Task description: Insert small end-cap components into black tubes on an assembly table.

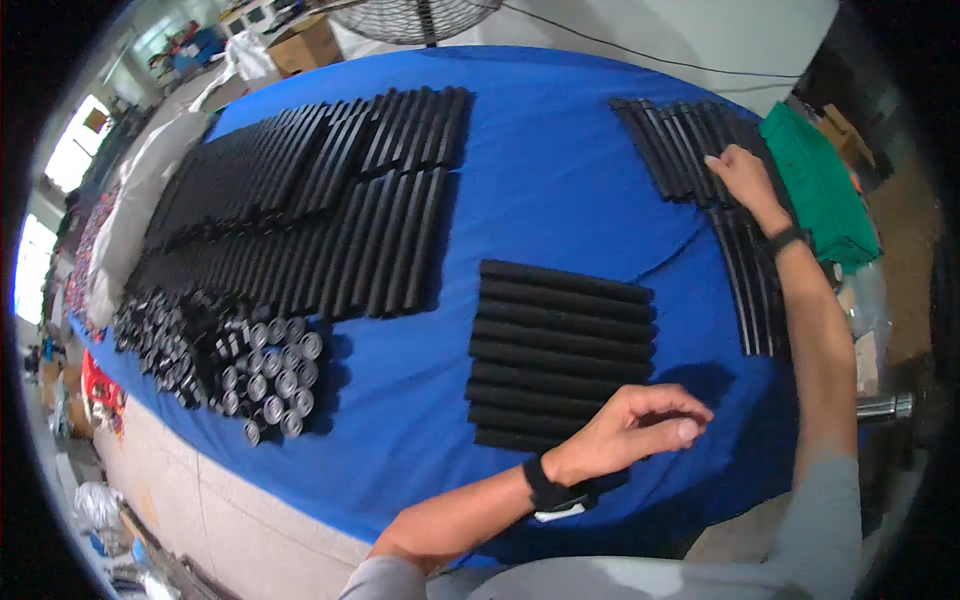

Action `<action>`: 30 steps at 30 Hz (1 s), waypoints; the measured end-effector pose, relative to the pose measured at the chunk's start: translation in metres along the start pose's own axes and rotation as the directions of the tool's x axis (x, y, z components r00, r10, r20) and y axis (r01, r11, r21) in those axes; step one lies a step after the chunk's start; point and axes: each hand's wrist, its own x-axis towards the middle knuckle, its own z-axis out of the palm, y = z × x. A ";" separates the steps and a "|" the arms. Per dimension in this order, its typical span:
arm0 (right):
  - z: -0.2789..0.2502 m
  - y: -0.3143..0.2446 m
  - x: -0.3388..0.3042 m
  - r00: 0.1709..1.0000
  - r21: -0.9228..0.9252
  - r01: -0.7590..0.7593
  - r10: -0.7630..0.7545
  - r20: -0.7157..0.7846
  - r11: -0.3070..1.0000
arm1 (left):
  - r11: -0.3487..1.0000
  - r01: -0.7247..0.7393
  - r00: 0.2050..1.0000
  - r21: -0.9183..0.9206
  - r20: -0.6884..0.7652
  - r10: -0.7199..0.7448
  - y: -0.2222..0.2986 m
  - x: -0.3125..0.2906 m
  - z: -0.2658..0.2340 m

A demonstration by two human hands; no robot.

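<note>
Blue-covered table w/ bright windows at 9–10 o'clock, fan at 12, cardboard boxes nearby.

One view only, head-worn, fisheye. Looks steeply down and forward over a blue-covered table, which fills most of the frame. Straight edges bow toward the dark round rim. Near: both forearms enter from the lower edge, left hand close under the lens, right hand reaching farther out toward the upper right. Far edge of the table lies at the top, with a fan and cardboard box beyond. Floor shows lower left.
</note>
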 end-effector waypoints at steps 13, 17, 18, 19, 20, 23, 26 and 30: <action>-0.049 -0.182 -0.376 0.916 0.300 0.340 -0.386 0.109 0.891 | 0.565 -0.079 0.952 0.821 -0.106 0.287 0.054 -0.084 0.011; -0.042 -0.205 -0.407 0.882 0.278 0.372 -0.430 0.190 0.886 | 0.453 0.185 0.983 0.872 -0.167 -0.079 0.055 -0.156 0.040; -0.042 -0.211 -0.406 0.870 0.277 0.390 -0.450 0.199 0.878 | 0.462 0.206 0.978 0.863 -0.190 -0.080 0.050 -0.174 0.046; -0.042 -0.215 -0.405 0.856 0.272 0.412 -0.471 0.211 0.870 | 0.454 0.227 0.974 0.862 -0.214 -0.080 0.050 -0.188 0.050; -0.039 -0.217 -0.406 0.857 0.281 0.411 -0.473 0.207 0.867 | 0.448 0.234 0.972 0.863 -0.220 -0.084 0.052 -0.199 0.053; -0.032 -0.226 -0.407 0.830 0.307 0.431 -0.506 0.233 0.848 | 0.440 0.392 0.867 0.808 -0.485 0.117 0.061 -0.235 0.053; -0.040 -0.220 -0.416 0.841 0.299 0.442 -0.507 0.190 0.846 | 0.401 0.606 0.657 0.688 -0.716 0.235 0.079 -0.247 0.047; -0.048 -0.225 -0.418 0.876 0.329 0.434 -0.478 0.061 0.838 | -0.051 0.697 0.600 0.715 -0.542 0.588 0.101 -0.279 0.005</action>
